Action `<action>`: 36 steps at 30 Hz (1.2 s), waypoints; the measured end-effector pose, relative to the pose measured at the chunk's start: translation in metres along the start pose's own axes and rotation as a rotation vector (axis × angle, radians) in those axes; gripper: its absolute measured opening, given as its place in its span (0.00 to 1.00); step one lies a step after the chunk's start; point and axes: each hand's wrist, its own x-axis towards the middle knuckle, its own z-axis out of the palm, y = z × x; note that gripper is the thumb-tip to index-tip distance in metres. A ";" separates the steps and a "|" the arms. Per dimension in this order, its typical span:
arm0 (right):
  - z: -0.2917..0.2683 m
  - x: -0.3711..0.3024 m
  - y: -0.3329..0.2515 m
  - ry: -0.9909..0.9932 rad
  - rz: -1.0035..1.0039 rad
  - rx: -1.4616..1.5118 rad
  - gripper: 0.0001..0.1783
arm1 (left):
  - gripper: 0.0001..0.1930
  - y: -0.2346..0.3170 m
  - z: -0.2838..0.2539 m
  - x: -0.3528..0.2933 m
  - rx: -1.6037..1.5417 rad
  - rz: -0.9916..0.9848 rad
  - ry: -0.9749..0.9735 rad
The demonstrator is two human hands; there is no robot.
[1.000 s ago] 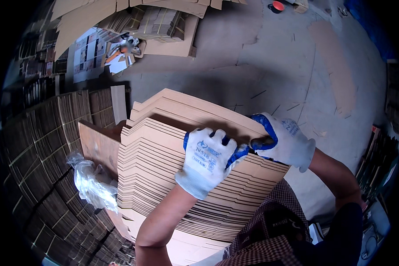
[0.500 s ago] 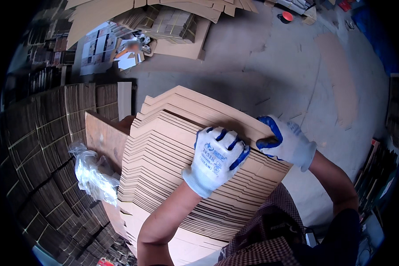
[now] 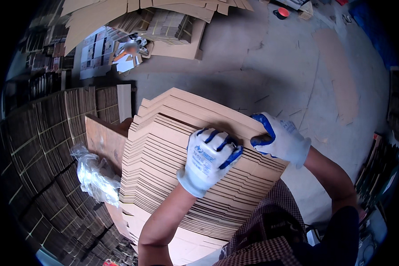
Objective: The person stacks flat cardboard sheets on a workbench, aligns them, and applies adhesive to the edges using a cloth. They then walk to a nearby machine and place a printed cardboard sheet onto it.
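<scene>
A fanned stack of brown flat cardboard sheets (image 3: 164, 155) lies before me, their edges stepped one behind another. My left hand (image 3: 212, 155), in a white glove with blue-coated fingers, is closed with its fingers curled over the edge of the sheets near the middle. At the stack's right end, my right hand (image 3: 283, 136), gloved alike, grips the far cardboard sheets (image 3: 208, 110) between thumb and fingers. Those far sheets stand a little apart from the rest, with a dark gap in front of them. The left fingertips are partly hidden behind the edge.
A wooden board (image 3: 105, 139) stands left of the stack, with crumpled clear plastic (image 3: 95, 175) hanging by it. Tied cardboard bundles (image 3: 40, 146) fill the left side. More cardboard (image 3: 177, 46) lies on the floor ahead, and a red-topped round container (image 3: 282, 13) stands far off.
Both hands have shifted slightly left, the left one a little more, while keeping their grip on the cardboard. The whole view has also moved slightly.
</scene>
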 end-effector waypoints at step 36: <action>0.008 -0.018 0.002 0.153 -0.078 0.020 0.48 | 0.18 -0.055 -0.148 -0.213 0.725 -0.650 0.351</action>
